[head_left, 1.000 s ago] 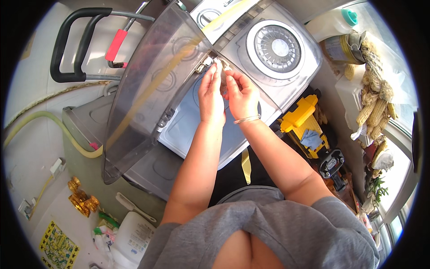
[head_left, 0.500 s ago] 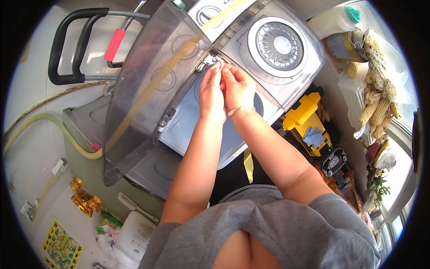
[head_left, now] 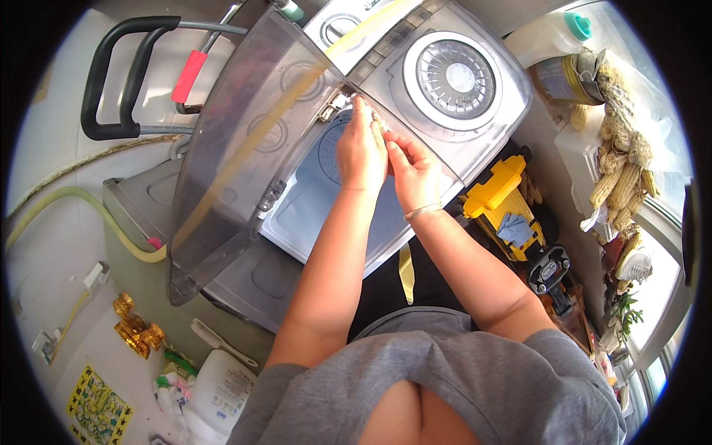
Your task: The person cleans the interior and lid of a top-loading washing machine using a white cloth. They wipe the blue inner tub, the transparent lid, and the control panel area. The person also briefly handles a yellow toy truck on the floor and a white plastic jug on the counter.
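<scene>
My hands meet over the uncovered wash tub [head_left: 297, 222] of a twin-tub washing machine, close to the divider beside the spin-dryer side. Fingers pointing away and pressed together, my left hand [head_left: 359, 156] is closed, its palm side turned toward the right hand. My right hand [head_left: 417, 174], with a bracelet [head_left: 423, 211] at the wrist, pinches at the left hand's fingers. Whatever small thing lies between them is mostly hidden. A transparent grey lid [head_left: 237, 156] stands raised left of the tub. On the right, the round spin-dryer cover [head_left: 452, 78] shows under its see-through lid.
A pale yellow hose [head_left: 74, 194] curves along the left. A black cart handle [head_left: 111, 81] stands at the far left. Below are a brush [head_left: 222, 341] and a white jug [head_left: 219, 393]. At right sit a yellow toy vehicle [head_left: 504, 193], a can [head_left: 564, 78] and hanging corn cobs [head_left: 619, 178].
My right hand has drawn back toward me and right, away from the left fingertips. The left hand has turned slightly and straightened its fingers. The small white thing seen earlier at my fingertips is now hidden.
</scene>
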`<state>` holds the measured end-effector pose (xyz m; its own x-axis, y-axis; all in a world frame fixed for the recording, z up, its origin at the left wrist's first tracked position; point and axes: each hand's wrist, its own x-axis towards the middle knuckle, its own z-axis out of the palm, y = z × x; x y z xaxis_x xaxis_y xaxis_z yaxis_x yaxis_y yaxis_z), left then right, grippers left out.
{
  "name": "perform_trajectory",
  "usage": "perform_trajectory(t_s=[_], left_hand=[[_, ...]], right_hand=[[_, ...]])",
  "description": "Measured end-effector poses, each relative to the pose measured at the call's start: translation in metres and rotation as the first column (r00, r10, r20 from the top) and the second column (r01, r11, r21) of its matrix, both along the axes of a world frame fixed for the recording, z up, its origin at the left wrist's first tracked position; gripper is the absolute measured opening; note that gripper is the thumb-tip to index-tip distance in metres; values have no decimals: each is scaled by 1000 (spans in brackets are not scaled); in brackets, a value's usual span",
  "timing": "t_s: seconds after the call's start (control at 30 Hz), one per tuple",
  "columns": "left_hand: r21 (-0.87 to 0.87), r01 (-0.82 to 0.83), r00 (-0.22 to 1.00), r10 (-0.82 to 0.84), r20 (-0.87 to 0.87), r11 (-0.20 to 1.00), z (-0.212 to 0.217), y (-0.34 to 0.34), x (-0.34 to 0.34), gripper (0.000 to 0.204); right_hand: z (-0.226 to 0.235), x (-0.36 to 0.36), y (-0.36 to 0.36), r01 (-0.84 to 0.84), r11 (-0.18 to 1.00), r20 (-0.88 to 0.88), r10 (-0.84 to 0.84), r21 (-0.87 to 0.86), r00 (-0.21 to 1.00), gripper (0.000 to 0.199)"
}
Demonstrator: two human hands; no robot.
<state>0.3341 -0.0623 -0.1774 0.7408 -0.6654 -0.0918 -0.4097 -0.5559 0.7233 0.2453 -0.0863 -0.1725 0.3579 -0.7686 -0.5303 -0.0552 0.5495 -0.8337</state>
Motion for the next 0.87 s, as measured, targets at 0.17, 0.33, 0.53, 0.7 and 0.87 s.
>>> perform_trajectory(t_s=[0.17,0.33,0.53,0.7,0.87], left_hand=[[144,67,996,-75,49,987,7,-6,20,31],[198,147,958,-189,217,969,19,-8,39,13],[-33,-101,975,92,-200,994,16,24,27,12],[-426,-196,975,129,-180,883,26,21,29,16],[-128,61,942,-15,335,990,18,-6,50,22]], right_hand=[[21,-8,-1,-92,996,-8,92,-18,996,19],[44,-18,-6,-162,986,-74,160,-31,984,21],[47,-16,-14,-141,989,-60,139,-33,989,18],[43,-13,-14,-187,981,-75,183,-48,980,17],[38,-17,-9,-229,973,-46,228,-23,973,18]])
